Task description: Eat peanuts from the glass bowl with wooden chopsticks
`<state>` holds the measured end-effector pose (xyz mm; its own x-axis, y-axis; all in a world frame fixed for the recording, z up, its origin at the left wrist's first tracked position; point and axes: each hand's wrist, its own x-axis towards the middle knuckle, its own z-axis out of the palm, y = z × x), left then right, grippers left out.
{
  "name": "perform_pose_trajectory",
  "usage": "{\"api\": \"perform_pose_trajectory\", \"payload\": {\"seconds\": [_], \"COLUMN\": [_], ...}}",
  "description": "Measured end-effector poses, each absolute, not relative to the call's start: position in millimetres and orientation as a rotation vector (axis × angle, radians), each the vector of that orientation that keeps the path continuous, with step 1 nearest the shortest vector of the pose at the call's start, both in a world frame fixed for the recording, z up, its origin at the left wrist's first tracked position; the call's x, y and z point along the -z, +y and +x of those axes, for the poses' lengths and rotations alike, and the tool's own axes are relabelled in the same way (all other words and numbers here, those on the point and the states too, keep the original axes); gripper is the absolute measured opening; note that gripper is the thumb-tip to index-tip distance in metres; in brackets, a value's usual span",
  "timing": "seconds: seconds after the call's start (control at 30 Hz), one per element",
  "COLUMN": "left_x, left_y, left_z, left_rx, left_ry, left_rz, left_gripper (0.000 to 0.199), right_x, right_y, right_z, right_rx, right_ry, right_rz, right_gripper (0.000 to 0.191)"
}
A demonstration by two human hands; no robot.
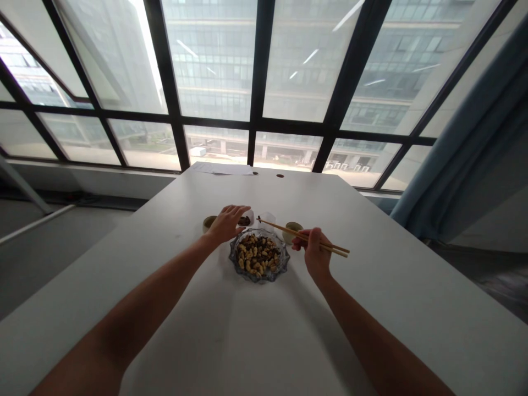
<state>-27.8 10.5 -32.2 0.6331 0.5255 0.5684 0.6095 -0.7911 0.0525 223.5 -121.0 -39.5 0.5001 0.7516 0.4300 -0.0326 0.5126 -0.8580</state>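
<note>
A scalloped clear glass bowl [284,263] sits on the table, with peanuts [258,269] and darker pieces mixed inside it. My left hand [226,224] is curled around a small white cup [251,214] just behind the bowl; dark pieces show in its mouth. In my right hand [317,252] is a pair of wooden chopsticks [284,227], pointing left above the bowl's far edge. A tiny dark piece [259,219] is at their tips, too small to name. Another whitish cup [269,218] stands behind the chopsticks, partly hidden by them.
One olive-green cup [207,223] is left of the bowl, partly behind my left hand. A second green cup [287,237] stands by my right hand. White papers [223,168] lie at the table's [173,308] far end, before windows. A blue curtain [462,143] hangs at right.
</note>
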Motion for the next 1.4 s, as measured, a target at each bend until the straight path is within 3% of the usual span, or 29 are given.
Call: {"api": "perform_pose_trajectory", "payload": {"seconds": [0.3,0.5,0.67,0.97,1.2,1.4], "left_x": [27,25,23,47,68,87], "left_y": [3,12,14,-20,-28,-18], "left_z": [-25,-17,-14,-61,-85,-89], "left_rx": [0.845,0.666,0.537,0.969,1.187,1.367], "left_ry": [-1.084,-1.356,-1.518,-1.495,-1.612,-1.697], "left_rz": [-2.714,-2.702,-2.693,-2.424,-2.248,-2.271], "left_gripper": [0.066,0.068,0.068,0.052,0.067,0.079], "right_x": [17,-3,-29,3,11,18], "right_y": [-99,-122,-147,-145,-147,-145], "right_z": [189,211,237,223,236,235], "right_rx": [-0.412,-0.444,-0.485,-0.737,-0.555,-0.603], "right_ry": [-1.484,-1.247,-1.345,-1.49,-1.259,-1.49], "right_rz": [-1.08,-1.122,-1.246,-1.146,-1.175,-1.248], "right_gripper": [0.038,0.062,0.068,0.057,0.057,0.048]}}
